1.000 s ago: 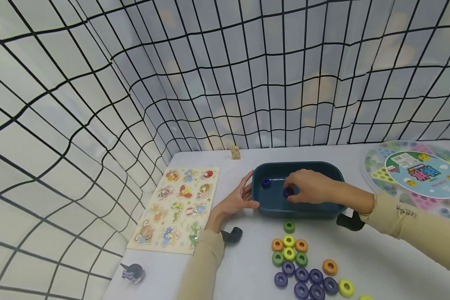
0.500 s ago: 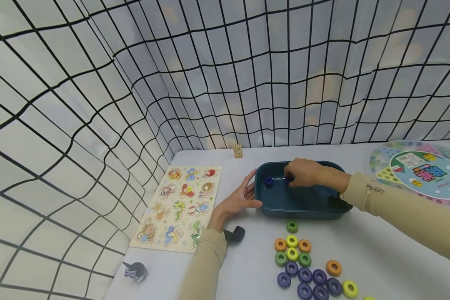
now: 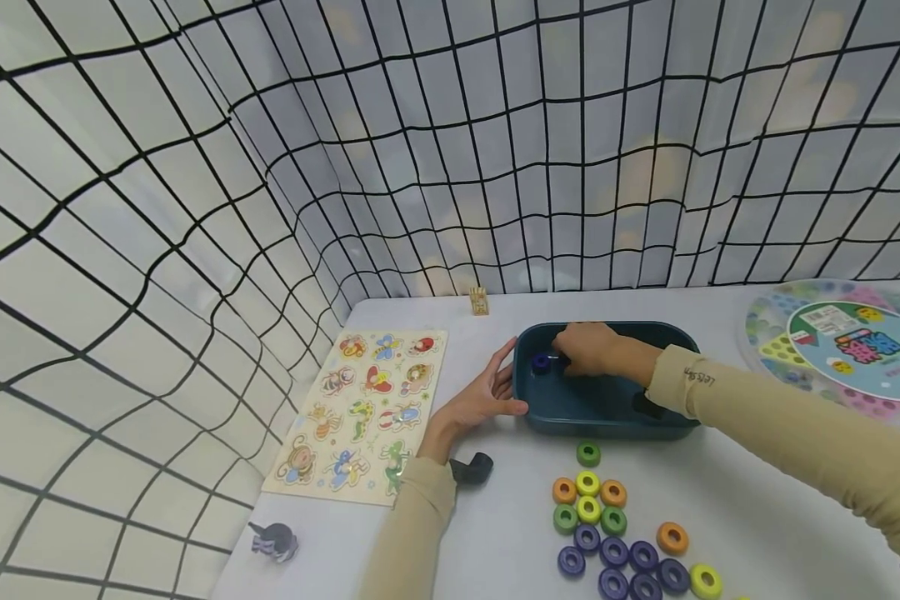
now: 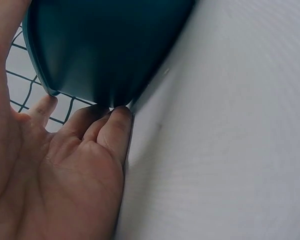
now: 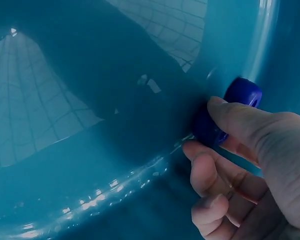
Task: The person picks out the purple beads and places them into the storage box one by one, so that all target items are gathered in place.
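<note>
Inside the dark teal basin [image 3: 607,427], my right hand [image 3: 588,348] pinches a purple ring bead [image 5: 208,127] between thumb and forefinger. In the right wrist view it lies right beside a second purple ring bead [image 5: 244,92], which is loose in the basin [image 3: 541,363]. The head view mostly hides the pinched bead behind the hand. At the basin's left end, my left hand [image 3: 480,396] is spread, with fingertips touching the outer wall [image 4: 90,55] in the left wrist view. Loose purple ring beads [image 3: 613,552] lie on the table below the basin.
Green [image 3: 588,453], yellow [image 3: 588,508] and orange ring beads [image 3: 672,538] also lie in front. An insect puzzle board [image 3: 360,417] is at left, a small grey toy [image 3: 273,542] nearer. Round printed packaging [image 3: 855,350] lies right; black netting [image 3: 495,167] stands behind.
My right hand has moved left inside the basin with the purple ring bead, up to the other one. The left hand stays at the basin's end. The head view has shifted slightly.
</note>
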Motion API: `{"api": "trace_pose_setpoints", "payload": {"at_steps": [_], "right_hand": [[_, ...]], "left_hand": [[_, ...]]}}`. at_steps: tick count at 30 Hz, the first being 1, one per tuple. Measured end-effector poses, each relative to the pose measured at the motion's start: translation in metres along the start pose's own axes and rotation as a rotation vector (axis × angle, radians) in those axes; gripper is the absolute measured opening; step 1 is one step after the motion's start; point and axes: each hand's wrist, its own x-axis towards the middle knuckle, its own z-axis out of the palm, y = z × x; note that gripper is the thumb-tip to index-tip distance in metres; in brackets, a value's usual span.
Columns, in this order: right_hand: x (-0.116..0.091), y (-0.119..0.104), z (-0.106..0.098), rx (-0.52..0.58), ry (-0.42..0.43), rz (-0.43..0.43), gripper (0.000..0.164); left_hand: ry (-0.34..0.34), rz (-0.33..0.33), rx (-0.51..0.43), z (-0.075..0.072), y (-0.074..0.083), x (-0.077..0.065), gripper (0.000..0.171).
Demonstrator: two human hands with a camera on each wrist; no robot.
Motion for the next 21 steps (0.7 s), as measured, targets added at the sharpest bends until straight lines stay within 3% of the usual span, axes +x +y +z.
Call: {"api": "trace_pose_setpoints", "payload": {"at_steps": [10, 16, 21], "right_hand": [[-0.009, 0.010, 0.005, 0.020, 0.020, 0.039, 0.030], [-0.022, 0.005, -0.011, 0.040, 0.054, 0.066, 0.033], [-0.039, -0.008, -0.023, 0.064, 0.120, 0.028, 0.031]], "left_hand": [[-0.039, 0.004, -0.028, 0.005, -0.006, 0.009, 0.108], [-0.039, 0.005, -0.022, 0.002, -0.006, 0.010, 0.108], [-0.026, 0.006, -0.026, -0.002, -0.006, 0.007, 0.108]]}}
